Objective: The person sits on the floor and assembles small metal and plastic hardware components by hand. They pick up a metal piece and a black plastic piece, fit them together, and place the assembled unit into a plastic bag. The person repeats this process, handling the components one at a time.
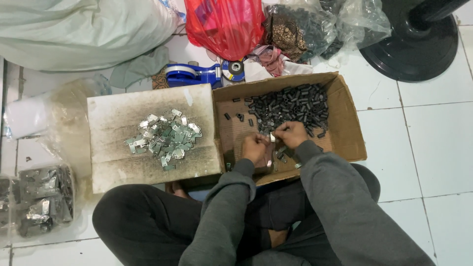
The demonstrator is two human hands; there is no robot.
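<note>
I sit cross-legged on a tiled floor with both hands over an open cardboard box [347,116]. My left hand [254,147] and my right hand [290,134] meet above the box's near side and pinch a small silvery metal piece [272,137] between them. Just beyond my fingers lies a heap of small black cylindrical parts [290,107] in the box. To the left, a pile of flat silvery metal clips [165,138] rests on a stained board [118,167].
A blue tape dispenser [189,75] and a grinding disc [234,70] lie behind the board. A red plastic bag [224,22], clear bags of dark parts [315,24] and a black fan base [416,44] stand further back. A plastic bag of metal pieces [44,199] lies at the left.
</note>
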